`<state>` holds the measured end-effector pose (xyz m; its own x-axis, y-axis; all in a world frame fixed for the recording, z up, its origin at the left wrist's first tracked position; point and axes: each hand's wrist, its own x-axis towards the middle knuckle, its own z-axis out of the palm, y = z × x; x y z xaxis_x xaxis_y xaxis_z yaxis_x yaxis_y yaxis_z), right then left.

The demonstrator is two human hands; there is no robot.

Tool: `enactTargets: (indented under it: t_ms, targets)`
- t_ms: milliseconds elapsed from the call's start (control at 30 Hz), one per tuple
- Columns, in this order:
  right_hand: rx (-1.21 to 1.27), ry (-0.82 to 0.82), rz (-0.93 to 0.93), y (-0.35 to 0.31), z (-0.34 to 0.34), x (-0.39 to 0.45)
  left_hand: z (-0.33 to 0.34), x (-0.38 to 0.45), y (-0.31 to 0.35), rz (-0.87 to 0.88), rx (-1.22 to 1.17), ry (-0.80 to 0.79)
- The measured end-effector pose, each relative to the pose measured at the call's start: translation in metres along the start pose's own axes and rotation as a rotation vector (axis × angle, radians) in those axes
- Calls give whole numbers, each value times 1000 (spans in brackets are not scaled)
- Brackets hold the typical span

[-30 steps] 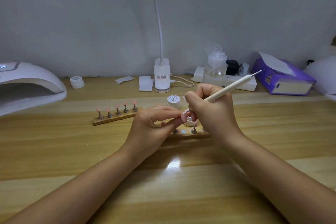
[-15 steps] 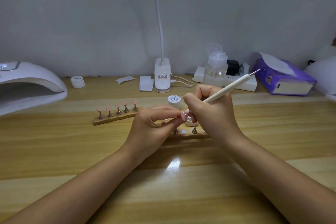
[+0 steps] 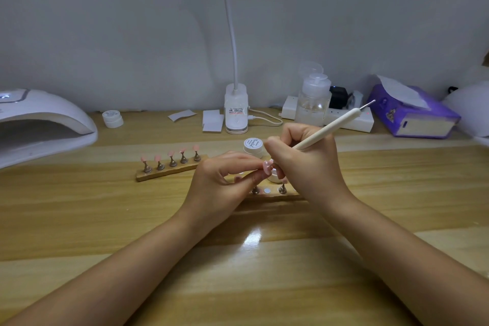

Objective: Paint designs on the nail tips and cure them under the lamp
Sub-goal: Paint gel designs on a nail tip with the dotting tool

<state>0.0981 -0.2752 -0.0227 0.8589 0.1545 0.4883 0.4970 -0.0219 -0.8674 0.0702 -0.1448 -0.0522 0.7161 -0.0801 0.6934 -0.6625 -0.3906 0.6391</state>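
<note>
The left hand (image 3: 225, 180) is pinching a pink nail tip (image 3: 267, 166); the right hand (image 3: 304, 164) is gripping a dotting pen (image 3: 330, 128), hiding an open jar's (image 3: 274, 177) contents behind the nail tip.

A pink nail tip (image 3: 267, 165) is pinched in the left hand (image 3: 225, 185) above the middle of the tabletop (image 3: 79, 219). The right hand (image 3: 307, 167) grips a cream dotting pen (image 3: 328, 127), its lower end at the tip, its metal point tilted up toward the far right. Five pink nail tips (image 3: 169, 153) stand on a wooden holder (image 3: 166, 173) left of centre. The white curing lamp (image 3: 39, 124) sits at the far left edge.
</note>
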Motion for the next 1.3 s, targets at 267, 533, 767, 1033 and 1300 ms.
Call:
enactTargets:
  t_ms: [267,533,767,1033,1300]
  targets:
    - [7,5,5,0,0,0,-1,0,0,8,9,-8]
    - [8,-8,-7,1,0,0,-1,0,0,7,9,-11]
    - [25,-4,-2,0,0,0,0,0,1,1,-8,-8]
    - [22,-19,-7,0,0,0,0,0,0,8,12,-5]
    - [14,-14,-7,1,0,0,0,0,0,4,10,-3]
